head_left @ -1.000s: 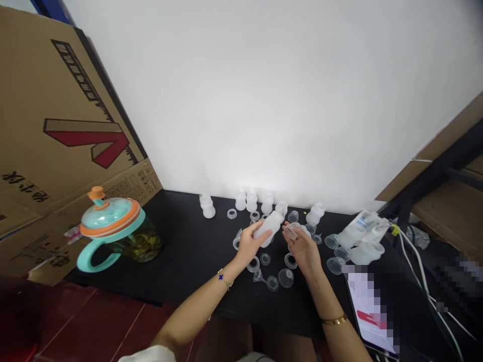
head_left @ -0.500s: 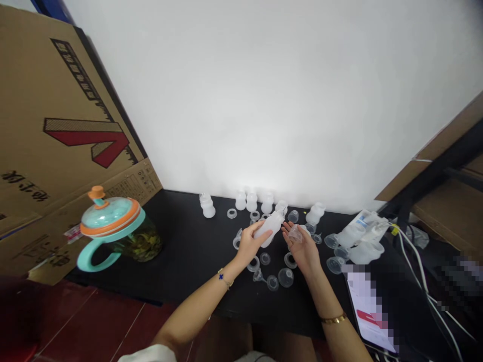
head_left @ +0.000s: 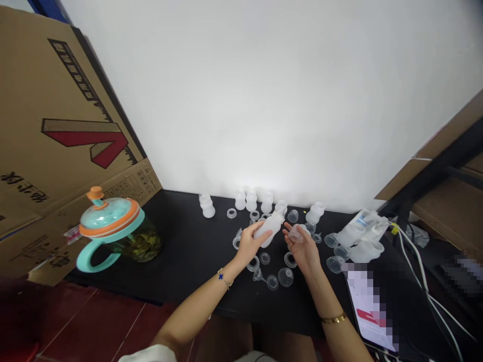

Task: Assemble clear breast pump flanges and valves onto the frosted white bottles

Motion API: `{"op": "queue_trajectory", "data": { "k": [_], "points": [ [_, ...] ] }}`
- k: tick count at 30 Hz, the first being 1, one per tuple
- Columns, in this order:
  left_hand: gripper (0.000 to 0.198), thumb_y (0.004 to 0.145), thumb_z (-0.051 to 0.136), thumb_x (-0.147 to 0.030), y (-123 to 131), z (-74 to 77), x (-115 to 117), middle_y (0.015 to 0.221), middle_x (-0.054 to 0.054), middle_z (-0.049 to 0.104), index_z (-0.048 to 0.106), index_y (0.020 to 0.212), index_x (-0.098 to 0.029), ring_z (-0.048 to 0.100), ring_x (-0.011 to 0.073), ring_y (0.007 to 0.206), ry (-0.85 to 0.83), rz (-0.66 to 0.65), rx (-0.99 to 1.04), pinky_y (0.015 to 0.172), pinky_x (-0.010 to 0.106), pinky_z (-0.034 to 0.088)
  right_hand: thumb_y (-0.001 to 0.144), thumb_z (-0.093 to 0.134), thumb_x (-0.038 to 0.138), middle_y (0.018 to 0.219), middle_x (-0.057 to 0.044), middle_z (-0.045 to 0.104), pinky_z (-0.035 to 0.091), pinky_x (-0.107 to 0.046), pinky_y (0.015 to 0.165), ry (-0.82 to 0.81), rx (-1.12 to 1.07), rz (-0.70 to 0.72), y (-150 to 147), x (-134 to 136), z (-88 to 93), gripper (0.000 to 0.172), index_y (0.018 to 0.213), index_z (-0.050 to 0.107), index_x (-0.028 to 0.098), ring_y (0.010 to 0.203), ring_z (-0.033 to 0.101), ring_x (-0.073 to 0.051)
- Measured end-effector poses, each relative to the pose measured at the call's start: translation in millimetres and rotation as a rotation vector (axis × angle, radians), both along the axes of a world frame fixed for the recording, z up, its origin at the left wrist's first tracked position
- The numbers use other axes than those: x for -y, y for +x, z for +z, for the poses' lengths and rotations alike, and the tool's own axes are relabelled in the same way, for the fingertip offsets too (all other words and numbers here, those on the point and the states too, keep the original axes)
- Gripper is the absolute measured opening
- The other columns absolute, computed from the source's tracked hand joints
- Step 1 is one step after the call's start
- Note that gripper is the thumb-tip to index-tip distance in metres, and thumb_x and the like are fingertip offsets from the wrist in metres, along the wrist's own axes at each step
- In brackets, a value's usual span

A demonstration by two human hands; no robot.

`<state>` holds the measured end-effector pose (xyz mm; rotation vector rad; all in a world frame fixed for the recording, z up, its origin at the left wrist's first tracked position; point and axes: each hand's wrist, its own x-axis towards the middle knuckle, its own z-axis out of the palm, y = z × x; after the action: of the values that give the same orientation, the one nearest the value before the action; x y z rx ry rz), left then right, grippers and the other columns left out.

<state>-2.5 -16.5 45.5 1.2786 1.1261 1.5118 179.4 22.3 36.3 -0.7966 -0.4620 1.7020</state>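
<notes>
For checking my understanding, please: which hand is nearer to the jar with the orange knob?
Left. The left hand holds a white bottle and is apart from the jar, to its right in the view. The right hand is farther away, on the bottle's other side.

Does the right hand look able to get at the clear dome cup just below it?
Probably yes: the cup lies close below the right hand, a low clear ring beside the way. That hand holds a small clear piece, though.
</notes>
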Motion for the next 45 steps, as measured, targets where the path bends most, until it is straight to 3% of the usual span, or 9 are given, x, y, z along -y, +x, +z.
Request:
{"op": "queue_trajectory", "data": {
  "k": [12,31,45],
  "points": [
    [0.043,0.079,0.074,-0.042,0.1,1.2,0.1,0.116,0.010,0.074,0.073,0.113,-0.015,0.068,0.0303,0.107,-0.007,0.003,0.010,0.094,0.038,0.053,0.079,0.076,0.034,0.114,-0.004,0.074,0.061,-0.031,0.080,0.040,0.095,-0.013,2.1,1.1,-2.1,0.028,0.105,0.071,0.025,0.104,0.069,-0.022],
    [0.041,0.082,0.071,-0.043,-3.5,0.1,-0.3,0.113,0.010,0.074,0.073,0.111,-0.015,0.067,0.0286,0.105,-0.023,-0.007,0.046,0.092,0.035,0.051,0.079,0.076,0.036,0.113,-0.004,0.075,0.061,-0.028,0.069,0.053,0.127,0.012,1.5,3.2,1.2,0.027,0.103,0.069,0.025,0.102,0.071,-0.022],
    [0.041,0.082,0.070,-0.044,-4.9,0.5,-0.3,0.113,0.010,0.074,0.073,0.110,-0.015,0.067,0.0287,0.105,-0.048,-0.042,0.094,0.090,0.035,0.051,0.078,0.078,0.036,0.116,-0.002,0.073,0.061,-0.028,0.071,0.079,0.149,0.016,2.9,2.9,-0.7,0.028,0.102,0.069,0.027,0.105,0.070,-0.022]
  ]
}}
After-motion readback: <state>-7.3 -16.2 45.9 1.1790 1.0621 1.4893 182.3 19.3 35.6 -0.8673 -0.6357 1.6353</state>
